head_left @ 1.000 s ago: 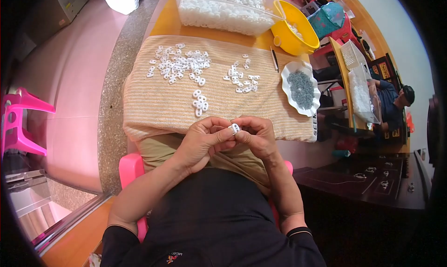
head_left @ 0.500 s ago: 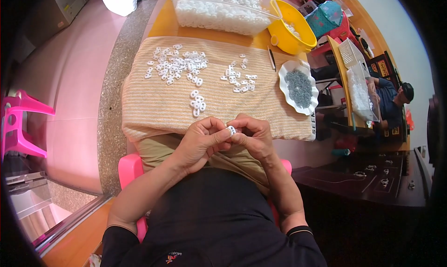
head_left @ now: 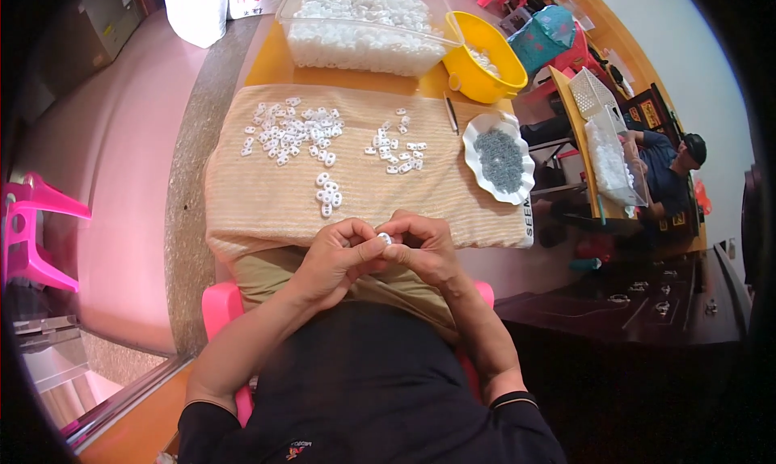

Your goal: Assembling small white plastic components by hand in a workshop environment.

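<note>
Between my two hands is a small white plastic piece [head_left: 385, 238], held just beyond the near edge of the towel. The thumb and index finger of my left hand [head_left: 339, 258] pinch it from one side. My right hand [head_left: 426, 252] grips it from the other side, fingers closed; they cover most of it. On the striped towel [head_left: 259, 197] lie similar white pieces with two dark holes: a large pile [head_left: 295, 132] at the far left, a small cluster [head_left: 328, 196] nearer me, and a loose group [head_left: 393, 150] to the right.
A white wavy-rimmed bowl [head_left: 512, 196] of tiny grey parts [head_left: 499, 158] stands at the right, near a dark pen-like tool [head_left: 451, 115]. Behind are a clear bin [head_left: 356, 56] full of white pieces and a yellow basin [head_left: 477, 80]. Another person [head_left: 667, 165] sits far right.
The view has shifted, so the table things appear a little lower and farther left. Both hands stay together on the white piece, which shows less of its face now.
</note>
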